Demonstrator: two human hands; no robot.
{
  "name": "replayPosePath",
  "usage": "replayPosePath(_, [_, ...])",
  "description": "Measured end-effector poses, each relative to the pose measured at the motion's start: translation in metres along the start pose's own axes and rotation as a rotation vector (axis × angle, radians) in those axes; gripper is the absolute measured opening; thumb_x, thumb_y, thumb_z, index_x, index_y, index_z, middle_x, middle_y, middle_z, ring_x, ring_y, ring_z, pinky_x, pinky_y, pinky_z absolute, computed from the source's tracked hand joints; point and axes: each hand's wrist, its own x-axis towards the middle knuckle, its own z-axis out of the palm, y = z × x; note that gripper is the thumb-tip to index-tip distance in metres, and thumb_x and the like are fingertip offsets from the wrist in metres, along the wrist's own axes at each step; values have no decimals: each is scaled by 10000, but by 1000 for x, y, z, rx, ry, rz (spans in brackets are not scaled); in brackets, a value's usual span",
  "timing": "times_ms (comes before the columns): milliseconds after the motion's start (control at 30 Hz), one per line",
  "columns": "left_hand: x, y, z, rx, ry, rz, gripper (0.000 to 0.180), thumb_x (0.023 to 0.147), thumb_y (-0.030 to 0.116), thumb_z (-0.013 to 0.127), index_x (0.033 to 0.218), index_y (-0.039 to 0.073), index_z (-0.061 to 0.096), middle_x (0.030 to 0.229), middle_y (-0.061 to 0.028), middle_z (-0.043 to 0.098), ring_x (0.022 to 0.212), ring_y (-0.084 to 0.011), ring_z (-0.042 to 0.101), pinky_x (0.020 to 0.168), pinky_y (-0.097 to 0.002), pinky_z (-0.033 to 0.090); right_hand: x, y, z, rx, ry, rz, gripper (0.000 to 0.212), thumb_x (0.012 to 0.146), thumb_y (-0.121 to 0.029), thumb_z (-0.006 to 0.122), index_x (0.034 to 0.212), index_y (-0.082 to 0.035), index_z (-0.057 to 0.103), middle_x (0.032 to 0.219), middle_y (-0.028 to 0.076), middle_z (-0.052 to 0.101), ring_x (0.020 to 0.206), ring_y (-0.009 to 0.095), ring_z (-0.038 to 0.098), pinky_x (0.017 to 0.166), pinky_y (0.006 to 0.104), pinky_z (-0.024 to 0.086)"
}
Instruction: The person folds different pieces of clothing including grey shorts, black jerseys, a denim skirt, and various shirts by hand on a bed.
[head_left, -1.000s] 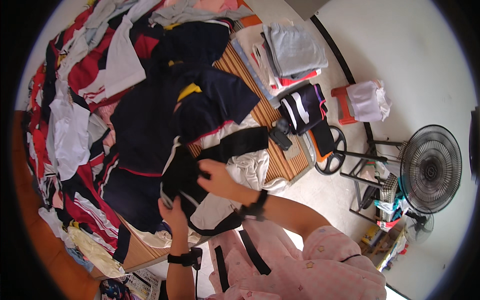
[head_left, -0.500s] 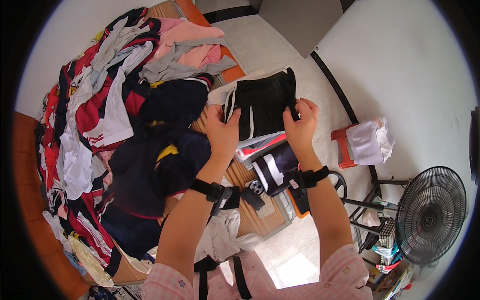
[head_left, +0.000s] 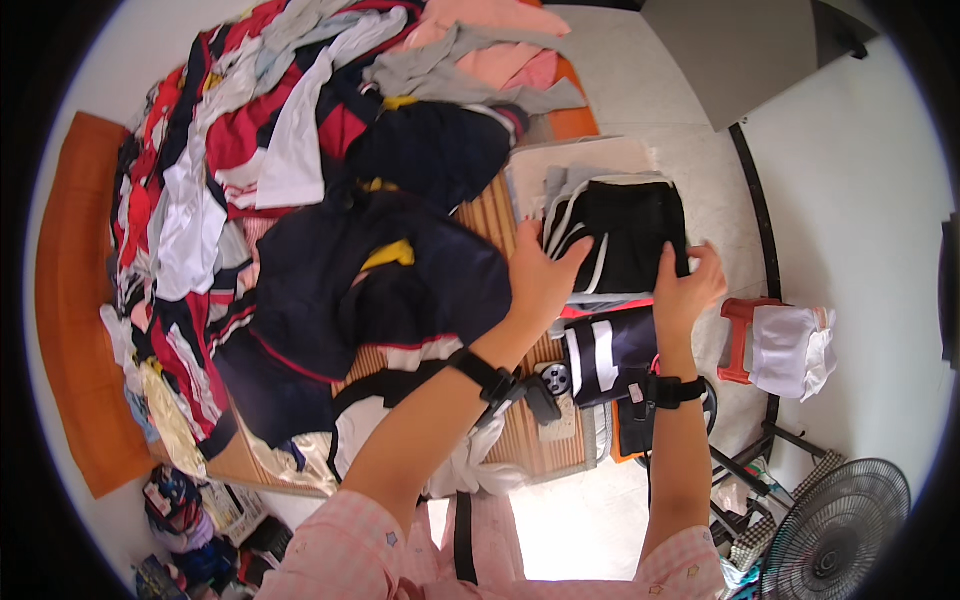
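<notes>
A folded black garment with white stripes lies on a stack of folded clothes near the table's right side. My left hand grips its near left corner, thumb on top and some fingers out of sight beneath. At the near right corner, my right hand pinches the edge between thumb and fingers. Just nearer than the stack is a folded dark navy garment with white stripes. Left of my left hand spreads a loose navy garment with a yellow patch.
A large heap of mixed clothes covers the table's left and far parts. Small dark devices lie near the front edge. To the right stand a red stool with white cloth on it and a black fan.
The black garment has come down onto the stack, with both my hands still at its near corners. The whole view has shifted, so the scene sits farther right in the picture.
</notes>
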Motion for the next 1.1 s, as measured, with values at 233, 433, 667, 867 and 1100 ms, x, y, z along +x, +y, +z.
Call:
replayPosePath(233, [-28, -48, -105, -18, 69, -13, 267, 846, 149, 735, 974, 32, 532, 809, -49, 604, 718, -120, 580, 657, -249, 495, -87, -82, -32, 550, -87, -254, 261, 786, -2, 670, 1019, -28, 555, 1123, 179, 542, 1059, 327, 498, 920, 430, 370])
replayPosePath(433, [-45, -137, -307, 431, 570, -127, 135, 844, 81, 676, 889, 28, 560, 750, -56, 602, 664, -162, 599, 650, -293, 498, -211, -194, 50, 739, -612, -548, 229, 737, -46, 678, 957, -59, 615, 1077, 115, 590, 1027, 325, 539, 922, 453, 377])
replayPosePath(667, [-29, -197, -482, 491, 962, -518, 619, 765, 339, 777, 1185, -16, 493, 1100, -193, 597, 999, -328, 582, 897, -406, 456, -299, -293, 116, 736, -794, -932, 362, 749, -85, 655, 1103, -27, 605, 1148, 132, 578, 1125, 321, 515, 922, 431, 434])
replayPosePath(867, [2, -197, -510, -361, 784, -554, 322, 789, 202, 756, 983, -30, 646, 960, -102, 691, 897, -228, 644, 823, -323, 488, -344, -336, 137, 253, -1120, -842, 509, 817, -159, 652, 1295, -44, 521, 1156, 170, 592, 1059, 371, 557, 943, 455, 445])
replayPosePath(1100, [-24, -98, -481, 349, 410, 259, 323, 739, 41, 685, 1053, -13, 630, 1117, -177, 559, 1043, -340, 553, 898, -361, 456, -322, -401, 91, 808, -1441, 58, 824, 796, -376, 778, 1386, 43, 383, 1326, 268, 493, 1183, 294, 535, 966, 341, 443])
